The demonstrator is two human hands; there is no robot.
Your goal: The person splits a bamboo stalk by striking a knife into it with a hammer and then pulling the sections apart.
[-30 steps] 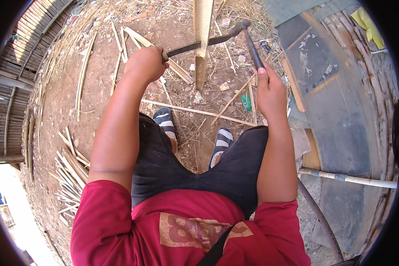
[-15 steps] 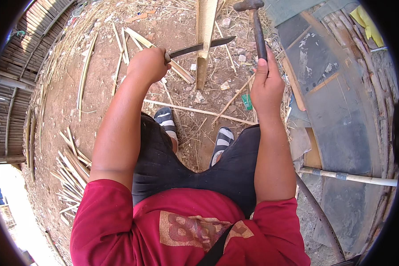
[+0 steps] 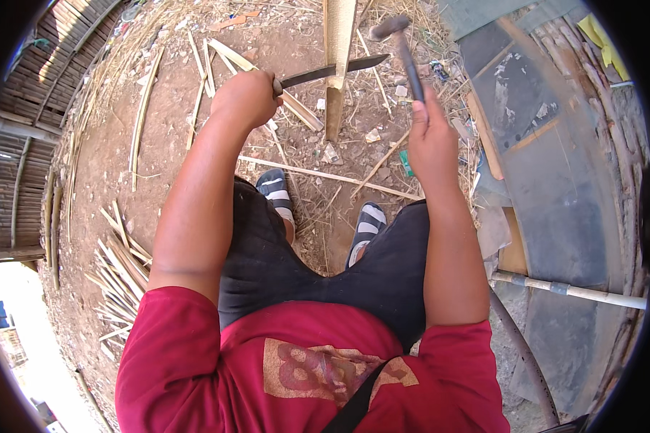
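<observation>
My left hand (image 3: 243,99) is closed around the handle of a long dark machete (image 3: 307,77). Its blade points right and lies across a split bamboo piece (image 3: 334,108), which runs away from me at the top middle. Part of the blade passes out of sight at the bamboo, with the tip showing on the far side. In my right hand (image 3: 433,137) is a hammer (image 3: 410,63), gripped by its dark handle. The hammer head is up and tilted left, to the right of the blade tip and apart from it.
Split bamboo strips (image 3: 146,119) lie scattered on the dirt ground, and a pile of them (image 3: 119,278) is at my left. Dark sheets (image 3: 556,187) edged with poles stand along the right. A bamboo wall (image 3: 14,173) is at far left. My sandalled feet (image 3: 274,189) are below the bamboo.
The hammer has swung left and down toward the blade, its head now tilted. The machete stays set in the bamboo; the whole view has shifted slightly.
</observation>
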